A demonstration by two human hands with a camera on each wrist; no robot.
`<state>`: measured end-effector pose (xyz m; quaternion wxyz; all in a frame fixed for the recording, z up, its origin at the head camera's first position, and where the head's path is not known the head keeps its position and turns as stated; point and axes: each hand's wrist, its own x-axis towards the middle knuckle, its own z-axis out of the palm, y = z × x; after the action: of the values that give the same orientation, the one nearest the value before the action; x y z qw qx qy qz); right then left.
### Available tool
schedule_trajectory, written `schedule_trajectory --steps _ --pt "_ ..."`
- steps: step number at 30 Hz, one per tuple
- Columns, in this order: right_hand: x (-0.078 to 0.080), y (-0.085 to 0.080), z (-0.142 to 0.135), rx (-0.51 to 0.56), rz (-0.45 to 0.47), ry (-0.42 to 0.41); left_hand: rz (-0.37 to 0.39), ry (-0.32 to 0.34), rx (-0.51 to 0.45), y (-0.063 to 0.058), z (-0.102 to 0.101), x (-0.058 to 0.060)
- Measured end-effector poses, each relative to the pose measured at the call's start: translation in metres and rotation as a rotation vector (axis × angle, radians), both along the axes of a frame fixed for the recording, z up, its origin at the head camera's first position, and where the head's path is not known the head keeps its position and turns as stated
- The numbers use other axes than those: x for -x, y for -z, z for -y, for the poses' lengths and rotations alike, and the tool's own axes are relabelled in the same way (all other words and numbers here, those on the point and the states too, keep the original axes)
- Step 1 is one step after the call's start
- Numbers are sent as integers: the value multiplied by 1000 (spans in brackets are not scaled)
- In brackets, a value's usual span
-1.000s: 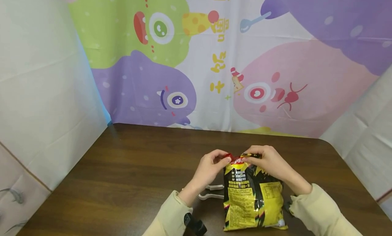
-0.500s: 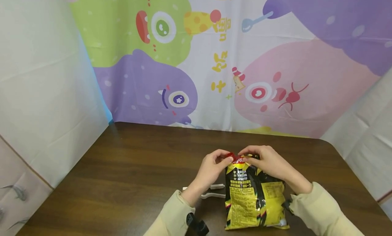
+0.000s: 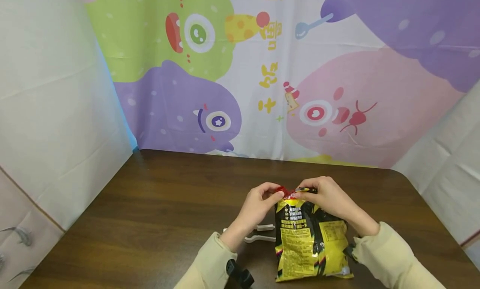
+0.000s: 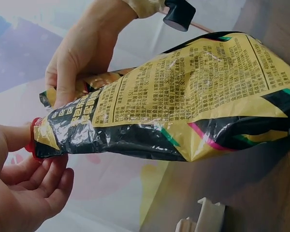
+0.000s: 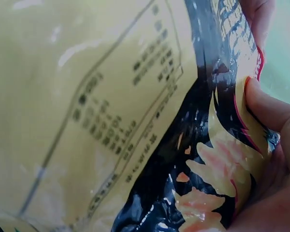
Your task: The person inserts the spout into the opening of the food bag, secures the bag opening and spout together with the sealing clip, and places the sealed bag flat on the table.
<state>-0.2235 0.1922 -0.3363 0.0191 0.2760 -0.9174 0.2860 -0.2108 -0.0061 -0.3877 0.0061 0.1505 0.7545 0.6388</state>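
A black and yellow snack bag [image 3: 300, 247] stands on the wooden table, its printed back toward the head camera. My left hand [image 3: 256, 206] pinches the red-edged top on the left between thumb and fingers. On the other side of the top edge, my right hand [image 3: 327, 196] pinches the bag too, its thumb in front. The left wrist view shows the bag [image 4: 183, 92] gathered narrow where both hands hold it. Close up in the right wrist view, the right thumb [image 5: 275, 104] presses the bag's upper edge. Whether the top seam is torn cannot be told.
A white clip-like item [image 3: 262, 238] with two arms lies left of the bag, partly hidden by the left wrist and the bag. Behind the dark wooden table [image 3: 168, 197] hangs a cartoon-printed curtain [image 3: 262, 135]. Pale cloth walls [image 3: 48, 93] flank it.
Both hands keep their hold at the bag's top. The right fingers shift slightly along the edge, and the bag's front wrinkles a little differently. The view moves slightly.
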Motion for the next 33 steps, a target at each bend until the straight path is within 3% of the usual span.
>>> schedule_trajectory --steps 10,23,29,33 --pt "-4 1 2 -27 -75 46 9 28 4 -2 2 1" --pt "-7 3 2 -49 -87 73 38 58 16 -1 7 3" --pt "-5 4 -2 -42 -47 81 19 81 54 2 13 4" --pt "-5 4 -4 -44 -37 82 6 85 132 6 21 5"
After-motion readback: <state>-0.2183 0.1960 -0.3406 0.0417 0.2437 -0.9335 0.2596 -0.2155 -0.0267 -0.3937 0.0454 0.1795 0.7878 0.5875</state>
